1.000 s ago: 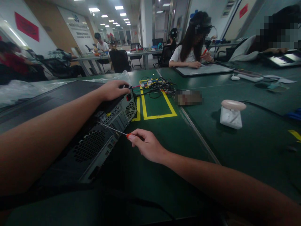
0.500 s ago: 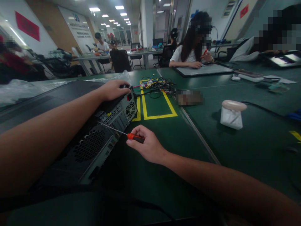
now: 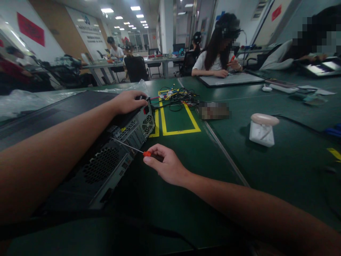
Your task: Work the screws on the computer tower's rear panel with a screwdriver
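One desktop computer case (image 3: 117, 156), dark-topped with a grey metal rear panel, on the left of the green table (image 3: 191, 153); its honeycomb vent (image 3: 102, 165) nearer the wearer, its round fan grille (image 3: 148, 123) at the far end; one left hand (image 3: 131, 102), laid over the case's upper far edge, whether clasping or merely resting cannot be told; one screwdriver (image 3: 147, 153), orange and dark handle, long thin shaft, grasped by the handle in the right hand (image 3: 169, 164), tip at the rear panel, its exact seating too small to tell; one tangle of cables (image 3: 185, 95), just beyond the case; yellow tape outline (image 3: 182, 132), on the tabletop beside it; clear plastic sheeting (image 3: 21, 103), behind the case; one co-worker (image 3: 214, 64), seated across, at a flat panel (image 3: 231, 78).
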`<state>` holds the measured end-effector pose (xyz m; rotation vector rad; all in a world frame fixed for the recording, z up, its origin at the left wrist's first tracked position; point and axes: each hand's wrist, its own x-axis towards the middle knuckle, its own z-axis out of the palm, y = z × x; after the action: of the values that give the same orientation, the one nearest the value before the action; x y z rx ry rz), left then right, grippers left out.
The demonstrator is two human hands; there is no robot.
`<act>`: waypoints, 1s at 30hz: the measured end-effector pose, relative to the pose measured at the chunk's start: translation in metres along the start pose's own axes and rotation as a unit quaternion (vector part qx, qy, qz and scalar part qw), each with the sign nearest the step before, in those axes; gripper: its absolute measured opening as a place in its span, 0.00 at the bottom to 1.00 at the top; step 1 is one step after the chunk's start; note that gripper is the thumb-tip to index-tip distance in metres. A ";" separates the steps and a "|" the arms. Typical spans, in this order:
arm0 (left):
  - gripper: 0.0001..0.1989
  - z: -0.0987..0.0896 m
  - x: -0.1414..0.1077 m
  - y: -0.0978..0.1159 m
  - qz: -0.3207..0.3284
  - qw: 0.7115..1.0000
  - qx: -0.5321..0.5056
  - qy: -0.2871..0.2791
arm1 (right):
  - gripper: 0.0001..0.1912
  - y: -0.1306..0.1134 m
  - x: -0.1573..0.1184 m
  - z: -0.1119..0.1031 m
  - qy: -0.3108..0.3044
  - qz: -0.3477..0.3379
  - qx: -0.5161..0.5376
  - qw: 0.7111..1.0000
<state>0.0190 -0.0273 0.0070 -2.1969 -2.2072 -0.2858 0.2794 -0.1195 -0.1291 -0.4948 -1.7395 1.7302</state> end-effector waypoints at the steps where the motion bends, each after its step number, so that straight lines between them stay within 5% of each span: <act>1: 0.37 0.000 0.000 0.000 0.001 1.000 -0.001 0.000 | 0.12 -0.001 0.000 0.000 -0.002 0.003 -0.002 1.000; 9: 0.38 -0.001 -0.001 0.002 0.000 1.000 -0.003 0.000 | 0.11 -0.007 0.001 -0.001 -0.008 0.013 -0.021 1.000; 14: 0.38 -0.001 -0.001 0.003 -0.002 1.000 -0.004 -0.001 | 0.19 -0.003 0.001 -0.001 0.003 0.002 -0.017 1.000; 30: 0.38 -0.002 -0.003 0.004 -0.004 1.000 0.006 -0.001 | 0.13 -0.005 0.002 -0.003 -0.008 -0.004 -0.017 1.000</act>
<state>0.0225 -0.0305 0.0090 -2.1842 -2.2131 -0.2709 0.2805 -0.1162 -0.1238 -0.4897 -1.7827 1.7044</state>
